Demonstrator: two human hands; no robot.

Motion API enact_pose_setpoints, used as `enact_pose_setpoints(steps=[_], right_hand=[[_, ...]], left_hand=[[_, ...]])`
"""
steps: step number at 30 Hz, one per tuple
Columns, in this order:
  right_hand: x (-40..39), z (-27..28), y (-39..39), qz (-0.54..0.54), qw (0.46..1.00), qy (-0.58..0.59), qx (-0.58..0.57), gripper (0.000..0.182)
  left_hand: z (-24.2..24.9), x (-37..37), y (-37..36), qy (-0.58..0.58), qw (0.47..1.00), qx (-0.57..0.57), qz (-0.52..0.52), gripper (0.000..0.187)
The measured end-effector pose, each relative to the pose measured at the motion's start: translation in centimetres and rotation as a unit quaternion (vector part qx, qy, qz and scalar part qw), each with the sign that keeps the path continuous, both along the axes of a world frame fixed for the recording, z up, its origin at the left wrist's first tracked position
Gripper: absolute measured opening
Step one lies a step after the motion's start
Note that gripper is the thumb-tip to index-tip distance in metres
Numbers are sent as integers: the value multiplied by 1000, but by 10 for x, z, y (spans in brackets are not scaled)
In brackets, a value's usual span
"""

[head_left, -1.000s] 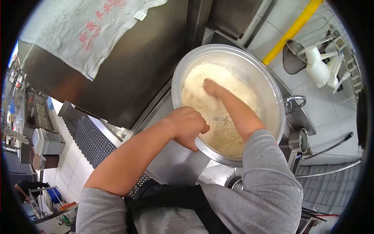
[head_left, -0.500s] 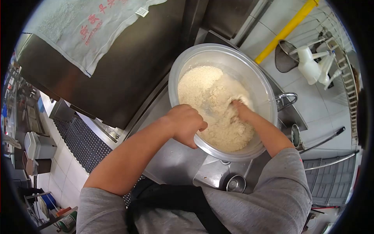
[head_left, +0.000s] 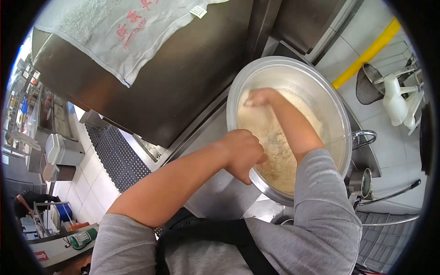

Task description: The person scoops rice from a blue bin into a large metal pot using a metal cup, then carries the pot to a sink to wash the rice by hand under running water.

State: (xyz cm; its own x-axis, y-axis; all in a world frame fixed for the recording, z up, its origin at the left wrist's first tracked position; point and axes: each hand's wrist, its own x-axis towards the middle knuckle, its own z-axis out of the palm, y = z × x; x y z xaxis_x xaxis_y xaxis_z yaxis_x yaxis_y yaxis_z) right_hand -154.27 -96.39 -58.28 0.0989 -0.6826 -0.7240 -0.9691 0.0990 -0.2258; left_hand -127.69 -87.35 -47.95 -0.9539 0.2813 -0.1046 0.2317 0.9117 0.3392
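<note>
A large round metal pot [head_left: 337, 112] holds pale grains that look like rice [head_left: 286, 167], in cloudy liquid. My left hand [head_left: 243, 153] is closed around the near-left rim of the pot, knuckles up and thumb over the edge. Inside, my right hand [head_left: 260, 97] reaches to the far-left part of the grains. Its fingers point down and are smeared by motion, so I cannot tell whether they hold any grains. A metal loop handle [head_left: 366, 138] sticks out at the pot's right side.
The pot stands over a steel counter [head_left: 215, 190]. A steel cabinet [head_left: 183, 68] with a towel [head_left: 110, 36] over it rises at the left. To the right are a yellow pipe [head_left: 366, 55], a mesh strainer [head_left: 370, 85] and white spray bottles [head_left: 395, 101]. A person's arm [head_left: 25, 204] shows far left.
My right hand has swept from the right side of the grains to the far left inside the pot. My left hand keeps its hold on the rim. The camera view has shifted.
</note>
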Motion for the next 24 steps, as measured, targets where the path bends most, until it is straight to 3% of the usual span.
enact_pose_setpoints(steps=[3,6,8,11,13,14,16,18,23,24], right_hand=[[61,1,43,109,993,-10,43,42],[78,-13,120,87,996,-23,8,37],[102,25,171,56,998,38,6,49],[86,32,223,111,990,80,-19,65],[85,60,238,-15,989,144,3,77],[69,48,245,-16,989,144,4,77],[28,7,248,-171,964,165,-118,79],[8,-5,229,-234,939,215,-134,85],[-85,-78,159,-274,901,221,-255,79],[-97,-92,138,-230,917,272,-182,60]], left_hand=[[1,1,1,-8,1000,-13,11,42],[-1,2,1,18,1000,-8,13,43],[2,4,2,14,1000,8,25,42],[3,5,2,8,999,3,36,41],[0,5,1,14,999,3,29,42],[-2,4,1,21,1000,-1,21,42],[-1,3,0,22,1000,7,19,42],[-2,4,-2,18,999,14,22,42],[-2,-6,-2,36,999,1,26,35],[-1,-8,-2,39,999,3,28,35]])
